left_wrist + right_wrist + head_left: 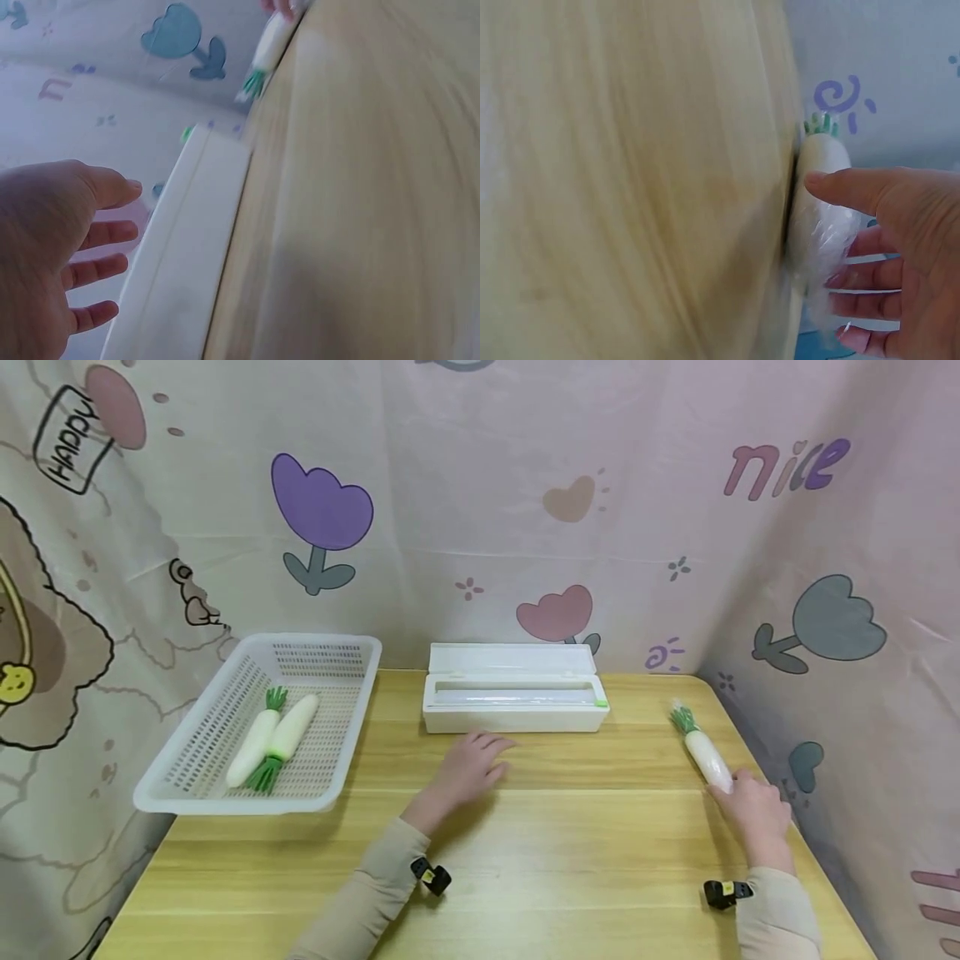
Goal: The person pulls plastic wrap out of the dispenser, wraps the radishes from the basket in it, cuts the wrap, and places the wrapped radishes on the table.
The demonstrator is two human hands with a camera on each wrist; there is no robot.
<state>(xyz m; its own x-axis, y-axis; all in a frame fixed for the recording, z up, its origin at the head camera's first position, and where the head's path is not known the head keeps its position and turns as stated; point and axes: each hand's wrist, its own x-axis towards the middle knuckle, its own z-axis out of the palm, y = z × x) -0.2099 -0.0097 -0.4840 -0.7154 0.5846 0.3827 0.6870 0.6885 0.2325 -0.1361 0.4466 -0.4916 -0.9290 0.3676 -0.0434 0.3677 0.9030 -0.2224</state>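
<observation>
A white radish (708, 761) with green stems, wrapped in clear film, lies at the right of the table. My right hand (753, 811) holds its near end; in the right wrist view the thumb lies across the radish (821, 217) and the fingers reach the loose film on its other side. My left hand (469, 768) hovers over the table just in front of a white cling film box (517, 720), fingers spread and holding nothing. The box's lid stands raised, and a roll of clear film (516, 697) shows inside.
A white perforated basket (352, 727) stands at the left of the wooden table (570, 860). Two white radishes (294, 727) with green tops lie in it. A patterned cloth (450, 468) hangs behind the table and along its sides.
</observation>
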